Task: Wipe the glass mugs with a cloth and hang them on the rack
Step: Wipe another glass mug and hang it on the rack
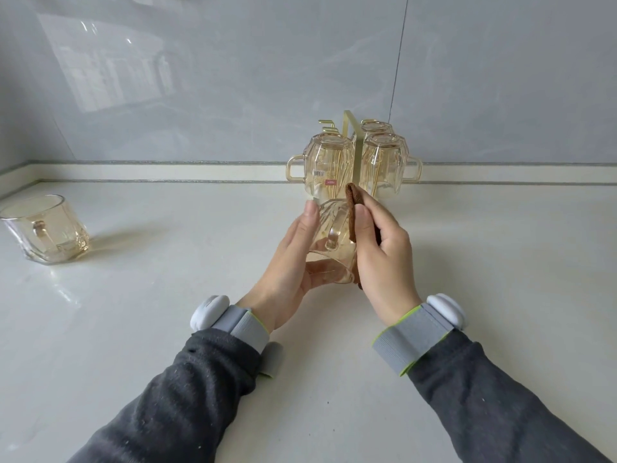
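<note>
A single head-worn camera looked forward and down over the bench (133,312) toward the wall (233,78). It sat close above both hands (334,248).

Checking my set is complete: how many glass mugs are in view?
5. Counter mug, far left; held mug, in the left hand; three inverted on the rack: front-left mug, front-right mug, back-right mug. Another could hide behind those.

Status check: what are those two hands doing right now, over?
Left hand holds glass mug; right hand presses brown cloth to it. Second mug waits on counter, far left. Nothing blocking the rack.
</note>
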